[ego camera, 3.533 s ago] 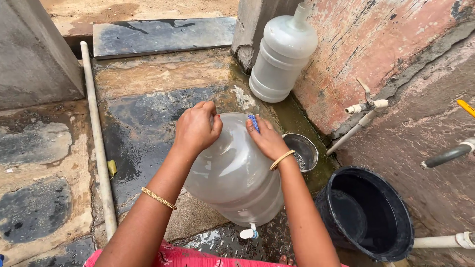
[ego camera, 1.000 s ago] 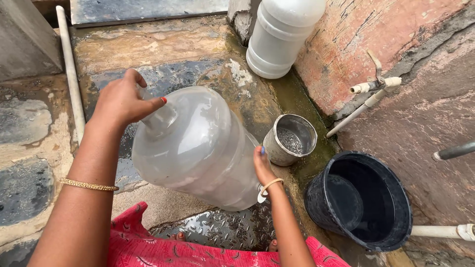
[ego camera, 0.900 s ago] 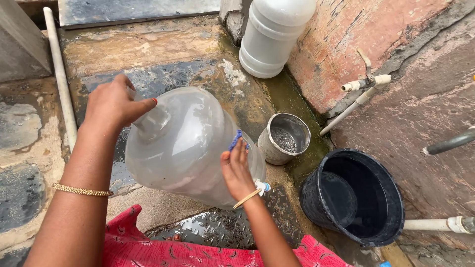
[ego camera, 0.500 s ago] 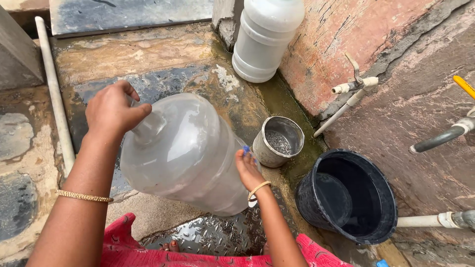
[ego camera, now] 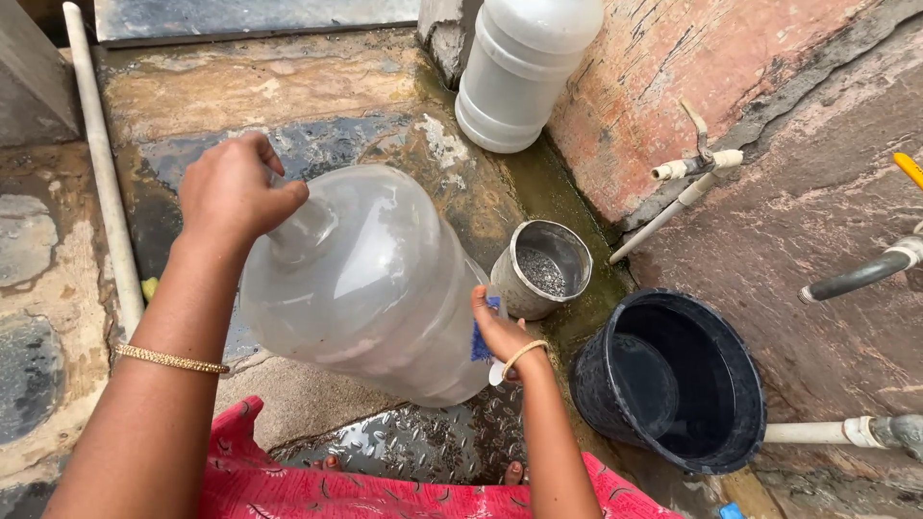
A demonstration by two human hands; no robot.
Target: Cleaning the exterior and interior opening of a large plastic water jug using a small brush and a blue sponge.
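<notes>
Head view: the person's left hand was closed tight around the neck of the big clear jug, fingers wrapped over the mouth end. The jug lay tilted, almost on its side, held up over the wet stone floor in front of the person's knees. Its long axis ran from the neck at upper left down to the base at lower right, slanting across the body.

At that lower end the right hand was pressed against the jug's side near the base, fingers curled, with a blue scrubber pinched between palm and plastic. So each hand had one end: left at the neck, right at the base, and the jug's belly hung between the two forearms. The right hand was the one nearer the base and the vessels beyond it.

Just beside the right hand stood a steel pot holding something dark and grainy, close to the jug but apart from it. Further right sat a black bucket, under the white taps on the wall. A second, white jug stood upright in the corner, well apart. Whether the clear jug held water, the picture did not show.
</notes>
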